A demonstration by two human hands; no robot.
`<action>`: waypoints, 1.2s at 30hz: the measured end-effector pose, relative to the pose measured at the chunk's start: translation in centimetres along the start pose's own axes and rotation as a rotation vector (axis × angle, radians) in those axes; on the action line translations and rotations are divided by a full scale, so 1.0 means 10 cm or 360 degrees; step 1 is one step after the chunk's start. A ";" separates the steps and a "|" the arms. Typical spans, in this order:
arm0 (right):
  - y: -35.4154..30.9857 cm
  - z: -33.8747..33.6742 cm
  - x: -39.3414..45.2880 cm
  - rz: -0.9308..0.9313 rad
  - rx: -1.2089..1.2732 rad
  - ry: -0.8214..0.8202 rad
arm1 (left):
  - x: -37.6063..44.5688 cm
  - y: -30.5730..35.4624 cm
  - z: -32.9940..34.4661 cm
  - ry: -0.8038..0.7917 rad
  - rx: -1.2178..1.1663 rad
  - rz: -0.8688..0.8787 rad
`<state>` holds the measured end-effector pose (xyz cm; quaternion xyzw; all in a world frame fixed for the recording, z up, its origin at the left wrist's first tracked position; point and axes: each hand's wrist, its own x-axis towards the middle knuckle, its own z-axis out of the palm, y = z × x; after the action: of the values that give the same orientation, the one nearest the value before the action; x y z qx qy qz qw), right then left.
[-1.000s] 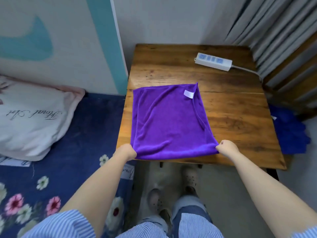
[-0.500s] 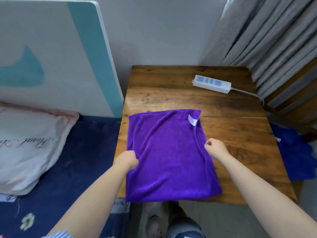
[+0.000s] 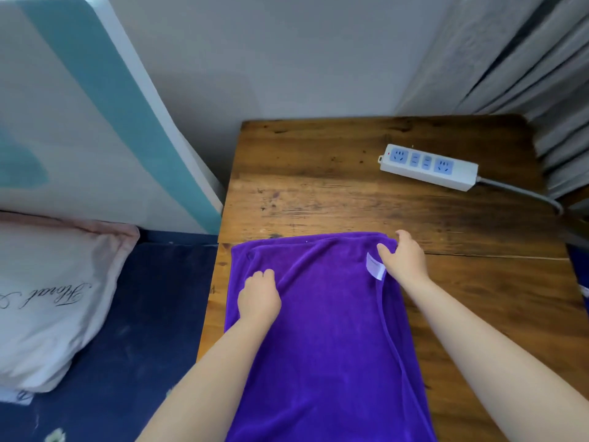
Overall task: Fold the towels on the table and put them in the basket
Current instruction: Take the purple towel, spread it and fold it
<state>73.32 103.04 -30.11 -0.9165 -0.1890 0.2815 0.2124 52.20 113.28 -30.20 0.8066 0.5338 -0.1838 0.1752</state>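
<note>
A purple towel (image 3: 334,346) lies flat on the left half of the wooden table (image 3: 318,173), reaching from mid-table to the bottom of the frame. A white tag (image 3: 375,267) sticks out near its far right corner. My left hand (image 3: 258,298) sits on the towel near its far left corner, fingers curled into the cloth. My right hand (image 3: 403,260) grips the far right corner beside the tag, fingers curled over the far edge. No basket is in view.
A white power strip (image 3: 428,167) with a grey cord lies at the table's far right. Grey curtains (image 3: 526,59) hang behind it. Left of the table are a leaning white and teal board (image 3: 95,122), a pale pillow (image 3: 47,298) and dark blue bedding (image 3: 134,346).
Both hands carried the towel's near edge away from me, from the table's front edge up to the far edge. The towel now lies doubled over.
</note>
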 end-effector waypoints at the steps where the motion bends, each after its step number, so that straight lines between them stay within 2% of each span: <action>1: 0.01 0.01 0.05 0.0005 0.0006 -0.0016 | 0.06 0.01 0.00 0.0051 -0.0023 -0.0017; 6: 0.04 0.01 0.20 -0.0031 -0.0059 -0.0039 | 0.49 -0.07 -0.08 0.0244 -0.0141 0.0083; 9: 0.07 -0.01 0.25 -0.0086 -0.0150 -0.0115 | 0.70 -0.12 -0.15 0.0107 -0.0111 0.0186; 12: 0.09 -0.08 0.27 -0.0150 -0.0182 -0.0195 | 0.76 -0.18 -0.20 0.0085 0.0013 0.0369; 16: 0.07 -0.27 0.39 -0.0201 -0.0271 -0.0469 | 0.71 -0.44 -0.36 -0.0025 -0.0547 0.0367; 18: -0.01 -0.35 0.46 -0.0171 -0.0259 -0.0548 | 0.69 -0.63 -0.46 -0.0017 -0.0661 0.0331; 23: -0.24 -0.28 0.62 -0.0322 -0.0709 -0.0431 | 0.79 -0.77 -0.44 -0.0021 -0.0362 0.0364; 26: -0.23 -0.13 0.65 -0.0450 -0.0794 -0.0348 | 0.90 -0.74 -0.34 0.0032 -0.0234 0.0301; 28: -0.19 -0.04 0.61 -0.0515 -0.0787 -0.0338 | 0.93 -0.74 -0.27 0.0042 -0.0168 0.0353; 36: -0.30 -0.07 0.50 -0.0622 -0.0844 -0.0694 | 0.95 -0.76 -0.32 -0.0187 0.0083 0.0532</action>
<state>76.91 107.71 -30.31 -0.8050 -0.4667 0.3653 -0.0273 48.97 125.15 -32.70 0.8763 0.3761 -0.2125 0.2132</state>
